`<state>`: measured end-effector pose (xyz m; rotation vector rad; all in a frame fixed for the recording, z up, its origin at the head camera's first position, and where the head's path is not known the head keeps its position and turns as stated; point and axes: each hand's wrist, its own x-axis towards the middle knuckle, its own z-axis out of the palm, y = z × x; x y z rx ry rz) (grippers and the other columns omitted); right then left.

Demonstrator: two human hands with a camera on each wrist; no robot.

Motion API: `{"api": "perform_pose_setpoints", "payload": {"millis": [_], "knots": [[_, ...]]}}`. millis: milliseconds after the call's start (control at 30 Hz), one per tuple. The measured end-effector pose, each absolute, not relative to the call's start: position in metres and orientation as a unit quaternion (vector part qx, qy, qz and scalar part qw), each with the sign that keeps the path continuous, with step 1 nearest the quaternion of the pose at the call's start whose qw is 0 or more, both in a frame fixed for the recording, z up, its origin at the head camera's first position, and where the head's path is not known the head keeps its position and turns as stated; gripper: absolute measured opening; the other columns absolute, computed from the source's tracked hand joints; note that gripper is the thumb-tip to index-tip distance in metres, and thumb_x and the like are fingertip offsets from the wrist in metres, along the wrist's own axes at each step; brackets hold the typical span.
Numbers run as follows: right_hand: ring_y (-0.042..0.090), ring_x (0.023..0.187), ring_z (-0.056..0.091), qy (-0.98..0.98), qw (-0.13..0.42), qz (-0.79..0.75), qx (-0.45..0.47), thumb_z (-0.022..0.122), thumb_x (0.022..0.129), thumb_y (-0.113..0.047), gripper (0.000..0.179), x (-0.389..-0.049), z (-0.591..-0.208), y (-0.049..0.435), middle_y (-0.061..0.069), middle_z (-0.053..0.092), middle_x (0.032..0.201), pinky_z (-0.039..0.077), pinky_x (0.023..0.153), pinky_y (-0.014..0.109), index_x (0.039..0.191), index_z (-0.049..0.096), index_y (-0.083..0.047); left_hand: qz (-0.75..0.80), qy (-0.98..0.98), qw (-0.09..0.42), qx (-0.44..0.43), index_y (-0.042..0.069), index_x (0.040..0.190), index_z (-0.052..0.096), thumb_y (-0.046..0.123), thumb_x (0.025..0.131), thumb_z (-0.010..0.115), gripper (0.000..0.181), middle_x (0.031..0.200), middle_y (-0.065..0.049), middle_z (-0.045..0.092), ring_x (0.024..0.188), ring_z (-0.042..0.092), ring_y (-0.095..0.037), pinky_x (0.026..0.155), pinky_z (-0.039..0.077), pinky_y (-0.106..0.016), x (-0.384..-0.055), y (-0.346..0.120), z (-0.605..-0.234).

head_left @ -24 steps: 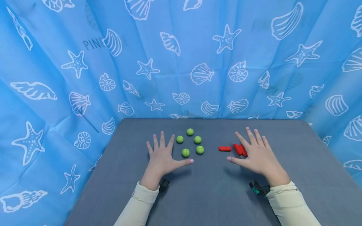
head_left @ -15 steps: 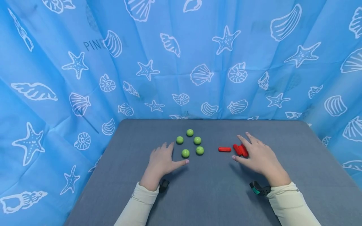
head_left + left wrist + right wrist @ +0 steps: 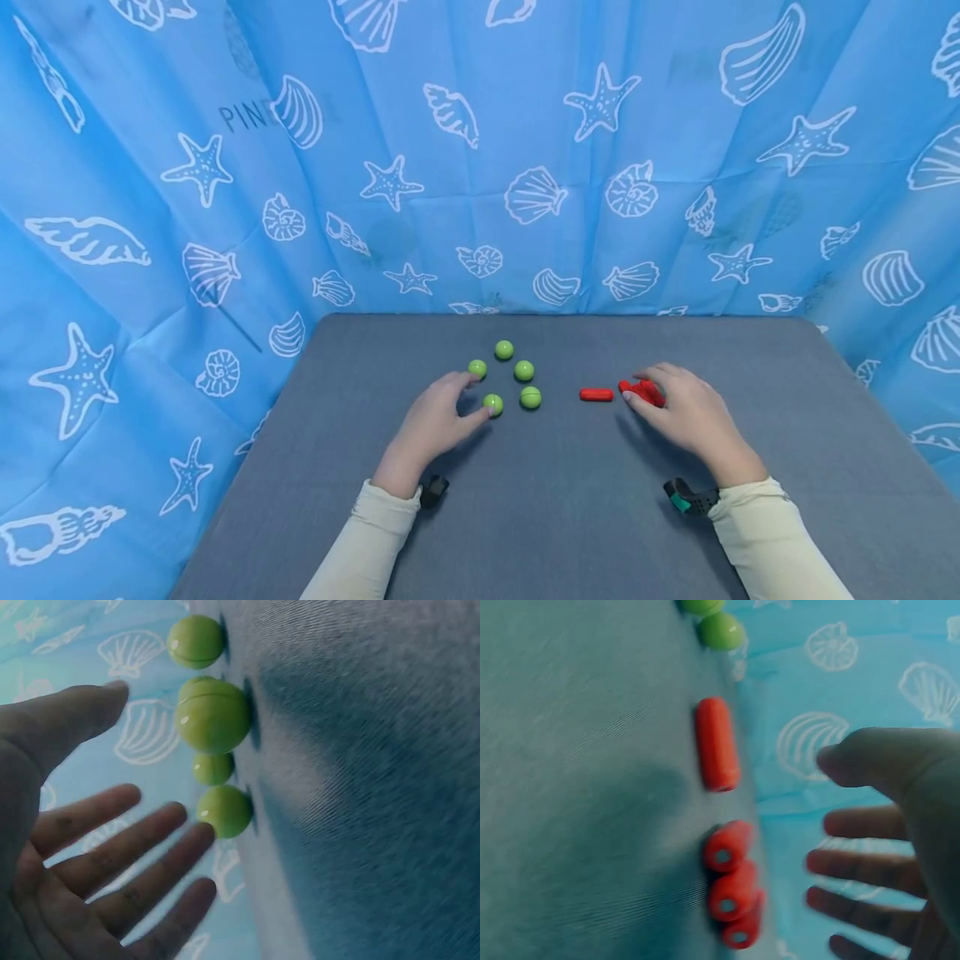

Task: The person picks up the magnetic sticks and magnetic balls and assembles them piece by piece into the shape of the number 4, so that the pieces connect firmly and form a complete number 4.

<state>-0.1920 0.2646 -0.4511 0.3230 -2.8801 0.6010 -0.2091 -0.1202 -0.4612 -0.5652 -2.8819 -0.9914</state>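
Note:
My left hand (image 3: pixel 438 417) hovers just above the table, fingers loosely bent and thumb apart. Its thumb tip overlaps the front-left green ball (image 3: pixel 492 405) in the head view. From the left wrist, a gap shows between that hand and the nearest green ball (image 3: pixel 214 716). Several such glossy balls, some with a visible seam, form a loose ring. My right hand (image 3: pixel 690 412) is over a bunch of red sausage-shaped sticks (image 3: pixel 733 894), partly hiding them in the head view. Its thumb and fingers are spread apart and hold nothing. One red stick (image 3: pixel 597 394) lies separately, left of the bunch.
The table (image 3: pixel 555 517) has a grey cloth top. Behind it and at both sides hangs a blue curtain (image 3: pixel 465 225) printed with white shells and starfish. Dark bands sit on both wrists, below cream sleeves (image 3: pixel 772 542).
Both hands were flat with fingers widely spread. Their fingers have since bent downward and drawn in, the left towards the green balls, the right over the red sticks. Balls and sticks have stayed in place.

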Motion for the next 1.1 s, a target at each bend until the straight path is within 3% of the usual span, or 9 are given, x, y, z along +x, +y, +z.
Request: {"api": "perform_pose_setpoints", "payload": {"millis": [233,400,500,833,1100], "knots": [[0.039,0.115,0.065,-0.929,0.136,0.319,0.127,0.076,0.100,-0.021,0.033,-0.203,-0.472,0.265,0.017,0.071,0.125,0.055,0.095,0.065,0.127,0.073,-0.003,-0.410,-0.889,0.012,-0.201,0.006,0.141,0.065,0.031,0.099,0.078,0.051,0.136,-0.016,0.067,0.119,0.068,-0.030,0.102,0.057,-0.050,-0.218,-0.125,-0.474],[0.031,0.106,0.067,-0.911,0.165,0.351,0.137,0.078,0.098,-0.017,0.028,-0.207,-0.482,0.257,0.011,0.073,0.120,0.055,0.088,0.049,0.123,0.075,-0.005,-0.451,-0.870,0.008,-0.199,0.006,0.137,0.067,0.027,0.100,0.078,0.044,0.134,-0.014,0.068,0.114,0.069,-0.025,0.098,0.058,-0.046,-0.223,-0.125,-0.485],[0.029,0.106,0.066,-0.910,0.163,0.351,0.149,0.078,0.098,-0.017,0.027,-0.206,-0.488,0.251,0.011,0.074,0.119,0.053,0.087,0.045,0.122,0.076,-0.006,-0.471,-0.862,-0.005,-0.189,0.007,0.136,0.068,0.027,0.099,0.079,0.043,0.133,-0.011,0.069,0.114,0.070,-0.022,0.096,0.059,-0.043,-0.224,-0.124,-0.489],[0.033,0.116,0.063,-0.911,0.139,0.360,0.143,0.077,0.100,-0.021,0.029,-0.205,-0.493,0.239,0.012,0.073,0.125,0.053,0.093,0.056,0.125,0.075,-0.006,-0.550,-0.818,-0.067,-0.155,0.011,0.132,0.071,0.035,0.098,0.080,0.043,0.127,-0.004,0.073,0.112,0.070,-0.020,0.099,0.057,-0.043,-0.232,-0.119,-0.506],[0.030,0.113,0.064,-0.897,0.110,0.417,0.100,0.072,0.104,-0.026,0.033,-0.219,-0.491,0.230,0.014,0.072,0.127,0.054,0.090,0.042,0.129,0.073,-0.006,-0.595,-0.788,-0.090,-0.130,0.011,0.133,0.070,0.035,0.097,0.081,0.044,0.129,-0.003,0.072,0.111,0.068,-0.018,0.097,0.056,-0.037,-0.236,-0.127,-0.513]]}}
